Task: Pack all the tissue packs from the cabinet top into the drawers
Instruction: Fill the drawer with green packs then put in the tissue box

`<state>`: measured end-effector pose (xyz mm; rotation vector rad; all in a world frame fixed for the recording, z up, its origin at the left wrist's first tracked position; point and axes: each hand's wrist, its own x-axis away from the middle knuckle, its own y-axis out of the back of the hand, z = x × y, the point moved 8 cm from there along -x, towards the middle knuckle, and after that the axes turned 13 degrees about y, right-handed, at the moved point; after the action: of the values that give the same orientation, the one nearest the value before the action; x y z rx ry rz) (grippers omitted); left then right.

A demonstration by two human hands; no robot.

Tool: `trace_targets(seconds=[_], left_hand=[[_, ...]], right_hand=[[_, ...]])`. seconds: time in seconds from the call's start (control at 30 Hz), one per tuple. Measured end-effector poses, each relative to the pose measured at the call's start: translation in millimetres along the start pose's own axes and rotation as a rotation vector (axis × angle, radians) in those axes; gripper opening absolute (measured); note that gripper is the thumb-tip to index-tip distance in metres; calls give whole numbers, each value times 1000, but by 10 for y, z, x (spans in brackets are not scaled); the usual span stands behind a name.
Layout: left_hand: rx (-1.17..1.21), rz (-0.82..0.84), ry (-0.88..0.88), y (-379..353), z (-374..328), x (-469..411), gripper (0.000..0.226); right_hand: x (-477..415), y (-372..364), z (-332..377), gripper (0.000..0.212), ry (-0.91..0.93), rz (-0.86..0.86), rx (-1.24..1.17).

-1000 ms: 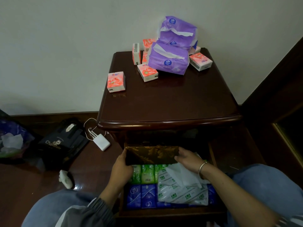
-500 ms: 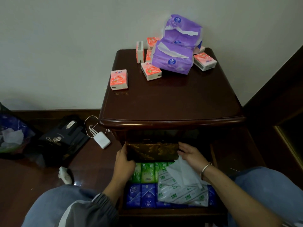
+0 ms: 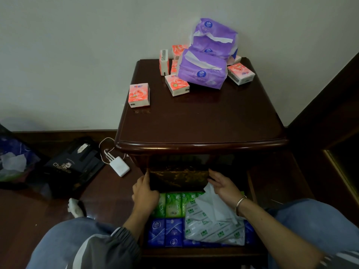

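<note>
Two large purple tissue packs (image 3: 203,74) are stacked at the back of the dark wooden cabinet top (image 3: 194,117), with several small pink packs (image 3: 139,95) around them. Below the top, my left hand (image 3: 144,193) grips the left end of the dark upper drawer (image 3: 178,177), and my right hand (image 3: 223,186) holds its right end. The lower drawer (image 3: 194,251) stands open. It holds green packs (image 3: 172,204), blue packs (image 3: 165,232) and a large white pack (image 3: 213,228) with a tissue sticking up.
On the floor to the left lie a white charger (image 3: 119,167) with its cable, a black bag (image 3: 75,166), a plastic bag (image 3: 13,162) and a small white object (image 3: 74,209). Dark wooden furniture (image 3: 330,113) stands close on the right. My knees flank the open drawer.
The upper drawer has slid back under the cabinet top with both hands on its ends. More of the lower drawer's packs now show.
</note>
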<state>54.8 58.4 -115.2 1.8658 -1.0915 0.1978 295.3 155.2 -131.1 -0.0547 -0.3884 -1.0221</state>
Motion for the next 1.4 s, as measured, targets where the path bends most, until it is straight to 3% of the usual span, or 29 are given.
trace_targets(seconds=[0.4,0.57,0.83,0.93,1.03,1.2,1.4], left_hand=[[-13,-23,63,37,64,68,73],[-41,6,74,-3,127,134,75],[-273,-5,53,-61,164,244,63],[-387,-119,-46,-98,46,348,66],[-520,-206,-252,-179,-140,395,66],[-732,-100,-436,-423,-132,319,58],[-853,-111,-426,-521,-95,299,59]], right_hand=[[-83,114,-67,54,25,53,275],[-15,79,-152,59,-6,94,338],[100,12,-276,56,-55,185,497],[79,25,-250,54,-40,194,612],[59,116,-121,50,50,126,700],[165,397,31,48,161,-12,779],[438,161,-358,71,85,334,885]])
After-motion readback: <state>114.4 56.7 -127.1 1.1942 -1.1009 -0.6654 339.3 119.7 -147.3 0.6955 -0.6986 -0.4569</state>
